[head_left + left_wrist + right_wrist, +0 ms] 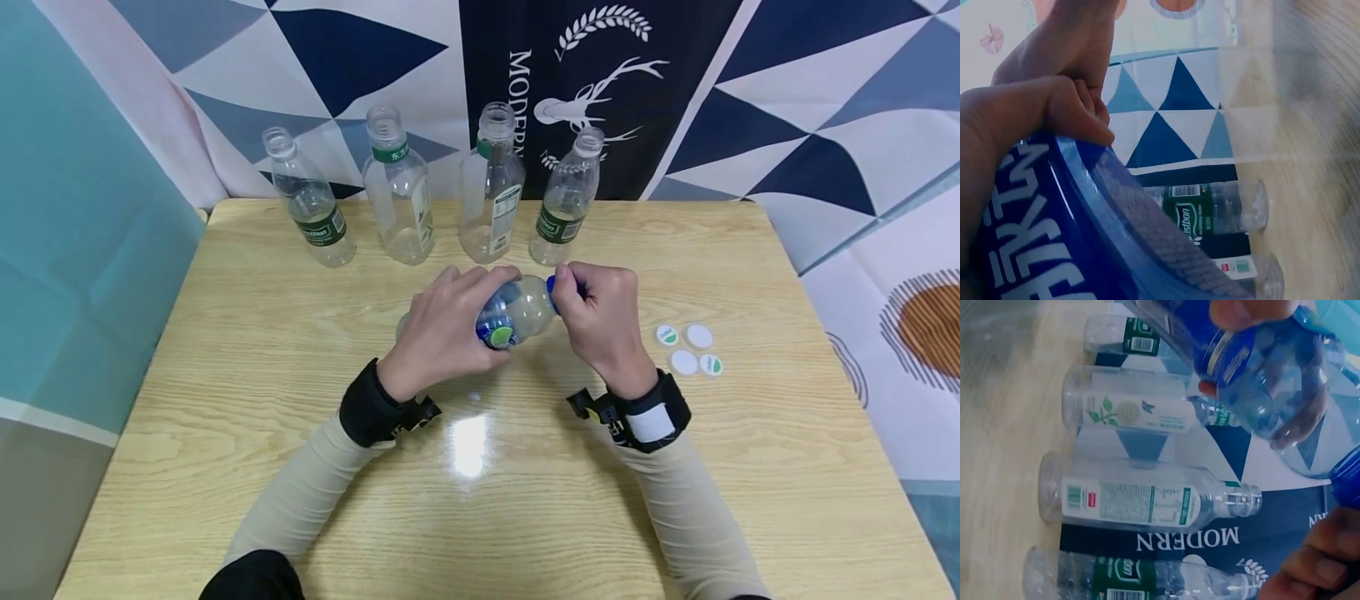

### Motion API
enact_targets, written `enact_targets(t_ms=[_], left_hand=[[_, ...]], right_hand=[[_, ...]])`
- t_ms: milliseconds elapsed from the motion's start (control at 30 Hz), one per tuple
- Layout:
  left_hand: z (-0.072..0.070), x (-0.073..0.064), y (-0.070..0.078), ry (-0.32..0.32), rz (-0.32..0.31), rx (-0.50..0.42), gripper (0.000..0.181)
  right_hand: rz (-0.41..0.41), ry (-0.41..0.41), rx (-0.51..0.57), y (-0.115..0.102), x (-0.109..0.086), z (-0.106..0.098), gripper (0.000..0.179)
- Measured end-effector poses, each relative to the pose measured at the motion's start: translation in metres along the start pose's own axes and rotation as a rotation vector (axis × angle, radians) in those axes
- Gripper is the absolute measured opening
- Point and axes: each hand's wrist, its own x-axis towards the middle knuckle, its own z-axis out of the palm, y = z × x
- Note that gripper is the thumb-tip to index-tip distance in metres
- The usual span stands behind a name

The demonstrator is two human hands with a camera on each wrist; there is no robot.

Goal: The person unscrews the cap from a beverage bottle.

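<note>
A clear plastic bottle with a blue label lies tilted on its side between the two hands, neck toward the right. The left hand grips it around the body, covering much of the label. At the neck, the right hand holds the blue cap between thumb and curled fingers. The cap is mostly covered in the head view, while the right wrist view shows it at the bottle's mouth. The bottle's base is largely hidden behind the left hand.
Several uncapped clear bottles stand in a row along the table's back edge, among them a green-labelled one and a taller one. Small white caps lie right of the right hand. Patterned cloth hangs behind the wooden table.
</note>
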Motion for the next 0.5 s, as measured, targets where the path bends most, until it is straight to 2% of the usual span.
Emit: enact_targets(t_ms=[67,133,200,267,367,500], left_hand=[[0.0010,0.0004,-0.0001,-0.035,0.003,-0.077,0.088],[0.0018,0.0011,0.0002,-0.052,0.001,-0.116,0.088],[0.0025,0.0014,0.0006,-0.058,-0.009,-0.120,0.089],[0.0030,0.0014,0.0010,-0.043,-0.026,-0.071,0.089],[0.0030,0.0007,0.0006,-0.016,-0.047,0.006,0.089],[0.0048,-0.0001,-0.0017,0.035,-0.026,0.130,0.087]], right_hand=[[-0.050,0.007,-0.015,-0.0008,0.0001,-0.0024,0.046],[-0.094,0.011,-0.027,-0.0008,0.0006,-0.0042,0.046],[-0.115,0.005,-0.038,-0.0003,0.0016,-0.0056,0.048],[-0.115,-0.010,-0.056,0.0009,0.0024,-0.0068,0.050],[-0.069,-0.051,-0.071,0.0024,0.0035,-0.0080,0.054],[0.084,-0.099,-0.124,0.0041,0.0021,-0.0096,0.063]])
